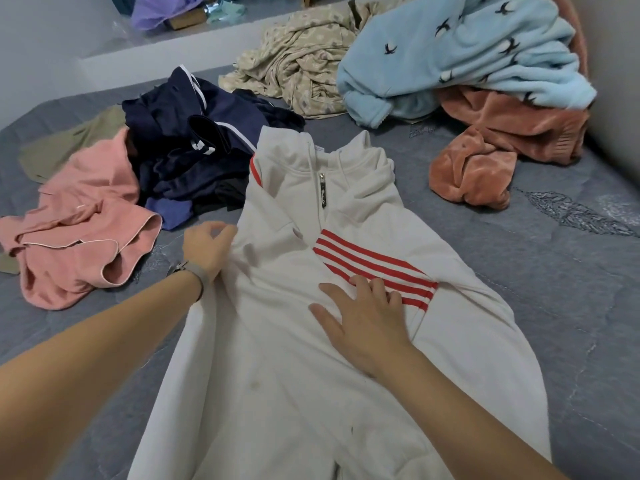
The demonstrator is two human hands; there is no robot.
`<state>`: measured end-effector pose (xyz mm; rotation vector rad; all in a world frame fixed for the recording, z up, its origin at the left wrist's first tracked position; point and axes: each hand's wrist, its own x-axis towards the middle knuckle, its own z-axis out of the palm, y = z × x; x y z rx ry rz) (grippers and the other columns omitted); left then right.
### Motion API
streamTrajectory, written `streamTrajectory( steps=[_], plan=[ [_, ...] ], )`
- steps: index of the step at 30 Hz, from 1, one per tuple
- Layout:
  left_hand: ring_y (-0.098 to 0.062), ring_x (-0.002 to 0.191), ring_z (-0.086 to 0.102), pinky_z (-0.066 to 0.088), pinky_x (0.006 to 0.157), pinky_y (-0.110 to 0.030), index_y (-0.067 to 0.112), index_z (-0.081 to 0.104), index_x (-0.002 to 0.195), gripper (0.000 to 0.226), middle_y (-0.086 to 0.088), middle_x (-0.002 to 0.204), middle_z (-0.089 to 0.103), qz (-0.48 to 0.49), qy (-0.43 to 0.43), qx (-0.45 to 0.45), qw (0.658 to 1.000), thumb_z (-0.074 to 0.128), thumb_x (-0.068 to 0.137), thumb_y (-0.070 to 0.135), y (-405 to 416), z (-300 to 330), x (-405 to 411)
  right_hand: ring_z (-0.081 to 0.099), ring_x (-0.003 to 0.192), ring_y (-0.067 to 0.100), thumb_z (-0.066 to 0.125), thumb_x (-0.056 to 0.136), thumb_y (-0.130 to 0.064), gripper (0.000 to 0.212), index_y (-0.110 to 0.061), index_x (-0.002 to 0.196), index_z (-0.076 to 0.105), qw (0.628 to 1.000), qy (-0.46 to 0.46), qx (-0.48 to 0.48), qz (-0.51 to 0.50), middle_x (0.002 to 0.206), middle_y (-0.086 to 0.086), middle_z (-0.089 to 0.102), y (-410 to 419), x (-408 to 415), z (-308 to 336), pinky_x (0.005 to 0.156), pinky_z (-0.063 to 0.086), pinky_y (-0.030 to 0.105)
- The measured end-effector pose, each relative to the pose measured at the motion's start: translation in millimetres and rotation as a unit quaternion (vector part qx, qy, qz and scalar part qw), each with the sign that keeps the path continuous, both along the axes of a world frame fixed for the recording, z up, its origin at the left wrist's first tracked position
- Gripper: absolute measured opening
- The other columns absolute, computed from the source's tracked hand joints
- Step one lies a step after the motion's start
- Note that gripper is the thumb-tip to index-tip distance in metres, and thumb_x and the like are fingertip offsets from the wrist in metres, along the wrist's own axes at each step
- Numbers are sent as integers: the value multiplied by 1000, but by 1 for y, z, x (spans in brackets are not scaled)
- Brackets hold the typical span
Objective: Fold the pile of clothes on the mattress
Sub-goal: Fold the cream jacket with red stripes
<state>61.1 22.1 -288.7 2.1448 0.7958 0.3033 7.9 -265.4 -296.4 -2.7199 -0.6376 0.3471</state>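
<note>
A white zip-neck sweatshirt (277, 358) with red stripes lies spread front-up on the grey mattress (571, 306), collar pointing away from me. One sleeve with red stripes is folded across its chest. My right hand (363, 317) lies flat on the chest, fingers spread, touching the striped sleeve. My left hand (207, 247) grips the sweatshirt's left edge near the shoulder, fingers curled round the cloth.
Unfolded clothes ring the sweatshirt: a pink garment (79, 237) at the left, navy clothes (194, 143) behind it, a beige patterned piece (298, 64), a light blue fleece (460, 53) and a rust-brown fleece (495, 150) at the back right. A wall stands at the right.
</note>
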Motion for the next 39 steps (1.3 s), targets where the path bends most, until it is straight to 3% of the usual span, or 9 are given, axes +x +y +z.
streamTrajectory(
  steps=[4, 8, 13, 18, 22, 26, 34, 36, 39],
  plan=[
    [-35, 109, 56, 46, 86, -39, 4, 62, 112, 64, -17, 120, 61, -77, 237, 218, 944, 61, 81, 61, -5, 0, 36, 8, 143, 38, 19, 85, -80, 79, -40, 151, 0, 994, 27, -96, 50, 160, 13, 3, 7, -7, -2, 112, 14, 56],
    [-34, 81, 56, 35, 60, -31, 9, 52, 61, 37, -13, 73, 59, -50, 169, 195, 965, 62, 88, 31, -15, -4, 51, -8, 146, 40, 29, 85, -79, 86, -39, 150, -11, 988, 39, -130, 69, 160, 17, -15, 9, -7, -9, 113, 4, 59],
    [-44, 108, 53, 42, 85, -46, -2, 57, 111, 36, -26, 117, 56, 72, 91, 172, 978, 48, 97, 30, 18, -7, 42, 0, 144, 38, 33, 82, -81, 84, -46, 149, -3, 992, 28, -105, 68, 161, 10, -9, 5, 0, -15, 112, 8, 58],
    [-35, 129, 39, 33, 103, -50, 7, 45, 132, 46, -18, 142, 41, -40, -12, 345, 938, 48, 94, 32, -23, -8, 23, 6, 143, 38, 32, 81, -81, 83, -46, 149, -1, 991, 17, -111, 72, 161, 10, -6, 5, 0, -14, 110, 14, 56],
    [-21, 146, 14, 14, 116, -51, 40, 15, 149, 76, 4, 160, 15, -441, 148, 419, 780, 2, 83, 75, -51, -21, 5, -1, 146, 37, 34, 82, -80, 83, -46, 149, -1, 992, 31, -101, 68, 161, 9, -9, 4, 1, -10, 113, 8, 58],
    [-18, 146, 12, 15, 113, -52, 45, 27, 143, 83, 9, 156, 23, -443, 178, 429, 766, -2, 75, 83, -26, -19, 24, -2, 146, 37, 40, 81, -79, 85, -47, 149, -1, 992, 47, -94, 71, 161, 7, -10, 3, 0, -7, 113, 8, 56],
    [-18, 133, 33, 5, 118, -49, 34, 38, 138, 50, 8, 135, 47, -364, 337, 698, 516, 34, 94, 59, 12, 35, 82, 48, 120, 21, 78, 75, -45, 83, -44, 142, 30, 982, 179, 29, 56, 142, -1, 39, -19, 18, 15, 98, 47, 34],
    [-21, 119, 43, 10, 116, -54, 27, 47, 130, 35, 5, 119, 53, -251, 314, 737, 543, 41, 96, 34, 11, 43, 93, 52, 120, 18, 79, 78, -34, 79, -41, 142, 34, 975, 202, 68, 60, 141, -7, 48, -22, 19, 15, 100, 46, 32],
    [-31, 122, 36, 12, 114, -60, 10, 38, 136, 41, -9, 129, 43, -140, 285, 655, 686, 32, 96, 19, -10, 25, 89, 52, 121, 18, 76, 82, -26, 74, -39, 143, 35, 973, 206, 76, 69, 141, -9, 50, -24, 22, 13, 100, 44, 29]
  ],
)
